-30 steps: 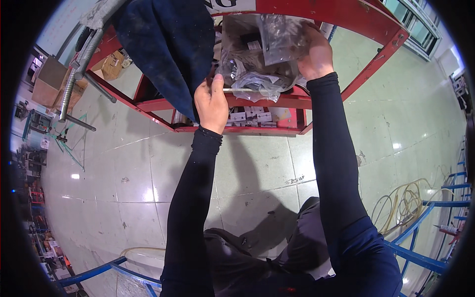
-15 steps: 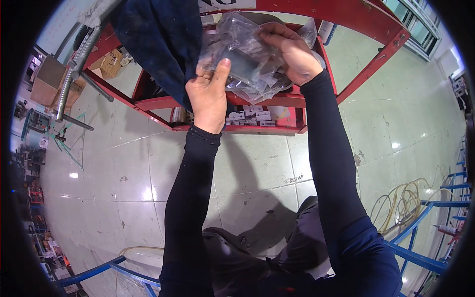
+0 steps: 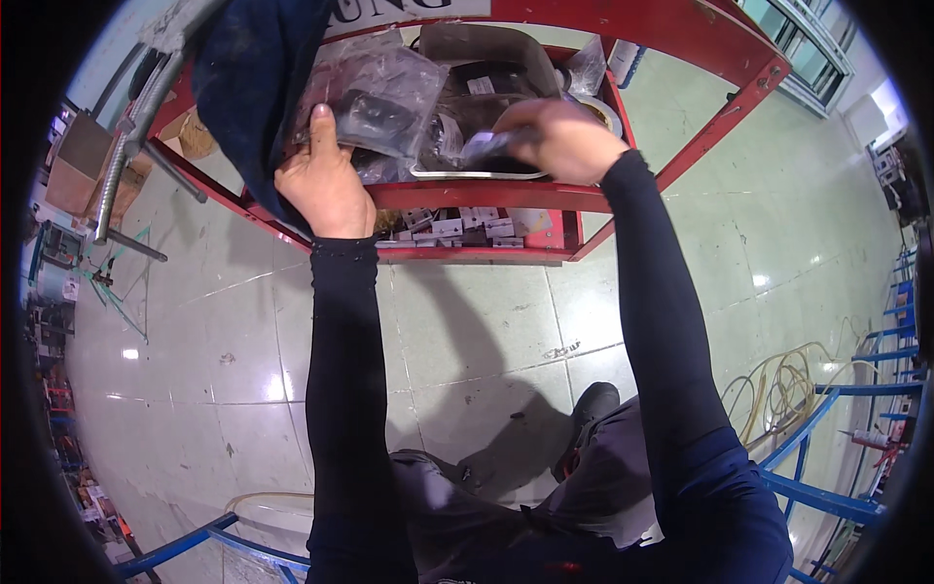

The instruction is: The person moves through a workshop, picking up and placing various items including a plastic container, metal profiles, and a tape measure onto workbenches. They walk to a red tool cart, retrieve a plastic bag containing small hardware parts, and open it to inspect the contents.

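My left hand (image 3: pixel 326 180) is closed on a clear plastic bag (image 3: pixel 409 92), its thumb pressed on the front. A dark, rounded part (image 3: pixel 375 117) shows through the film. To the right of the bag, a grey tray (image 3: pixel 530 49) stands on the red cart, with dark pieces and more clear wrapping inside. Over the tray's near right side is my right hand (image 3: pixel 564 141), blurred by motion. Something dark and smeared lies at its fingertips; whether the fingers grip it does not show.
The red cart (image 3: pixel 545 195) has a lower shelf with several small whitish blocks (image 3: pixel 477 226). Dark blue cloth (image 3: pixel 243 107) hangs over its left side, near metal rods (image 3: pixel 122 165). Blue metal frames (image 3: pixel 817 506) and a coiled pale hose (image 3: pixel 788 389) are at the lower right.
The bag has moved left with my left hand, uncovering the grey tray. My right hand has let go of the bag and come down over the tray.
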The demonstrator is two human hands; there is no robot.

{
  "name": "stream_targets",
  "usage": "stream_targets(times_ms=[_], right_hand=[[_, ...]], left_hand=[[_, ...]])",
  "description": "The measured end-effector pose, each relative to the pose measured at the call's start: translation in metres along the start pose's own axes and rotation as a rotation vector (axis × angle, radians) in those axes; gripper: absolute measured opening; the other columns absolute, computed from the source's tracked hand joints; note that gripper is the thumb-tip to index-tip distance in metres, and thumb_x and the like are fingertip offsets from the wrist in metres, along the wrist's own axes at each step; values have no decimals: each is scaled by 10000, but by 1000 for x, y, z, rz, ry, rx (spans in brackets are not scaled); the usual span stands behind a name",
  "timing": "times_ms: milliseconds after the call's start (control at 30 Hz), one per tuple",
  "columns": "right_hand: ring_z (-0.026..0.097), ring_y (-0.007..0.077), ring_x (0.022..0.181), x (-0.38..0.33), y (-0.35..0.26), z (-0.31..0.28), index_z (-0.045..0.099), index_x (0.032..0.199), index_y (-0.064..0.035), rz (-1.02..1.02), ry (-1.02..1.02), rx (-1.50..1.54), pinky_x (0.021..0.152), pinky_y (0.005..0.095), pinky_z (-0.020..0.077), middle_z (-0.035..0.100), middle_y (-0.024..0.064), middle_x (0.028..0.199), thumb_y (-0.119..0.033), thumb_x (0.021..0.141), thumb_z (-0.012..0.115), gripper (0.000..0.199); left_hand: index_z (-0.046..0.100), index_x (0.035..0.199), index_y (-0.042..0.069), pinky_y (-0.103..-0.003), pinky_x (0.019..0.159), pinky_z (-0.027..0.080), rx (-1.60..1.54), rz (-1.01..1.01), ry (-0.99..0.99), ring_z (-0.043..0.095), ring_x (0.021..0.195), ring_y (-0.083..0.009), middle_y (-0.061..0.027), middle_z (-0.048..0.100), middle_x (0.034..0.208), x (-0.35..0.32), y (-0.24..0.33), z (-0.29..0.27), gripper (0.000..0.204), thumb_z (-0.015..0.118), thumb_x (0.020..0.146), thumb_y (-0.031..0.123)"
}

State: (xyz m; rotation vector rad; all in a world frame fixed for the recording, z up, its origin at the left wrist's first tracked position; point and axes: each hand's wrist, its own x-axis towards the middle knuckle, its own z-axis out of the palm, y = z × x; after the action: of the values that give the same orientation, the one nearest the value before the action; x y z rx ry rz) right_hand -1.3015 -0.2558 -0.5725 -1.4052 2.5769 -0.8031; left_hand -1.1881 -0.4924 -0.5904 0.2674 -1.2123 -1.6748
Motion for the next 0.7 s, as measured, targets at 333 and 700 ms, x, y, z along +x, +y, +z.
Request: stream_targets(times_ms=[333,700], right_hand=[[618,158,783,7,35,-13,686,996,51,255,843,833,730,272,470,704,106,890,-112,853,625,225],[593,148,675,8,4,-7,670,985,52,243,797,808,622,291,468,673,106,798,-163,849,664,255]], left_hand=[[605,1125,-44,-357,799,560,-174,-124,45,655,934,-193,-97,662,1089,-24,-5,25,202,584,928,-5],[600,1032,-46,-251,796,480,44,52,-94,620,892,-107,-67,682,1008,-45,-28,34,135,630,907,-4]])
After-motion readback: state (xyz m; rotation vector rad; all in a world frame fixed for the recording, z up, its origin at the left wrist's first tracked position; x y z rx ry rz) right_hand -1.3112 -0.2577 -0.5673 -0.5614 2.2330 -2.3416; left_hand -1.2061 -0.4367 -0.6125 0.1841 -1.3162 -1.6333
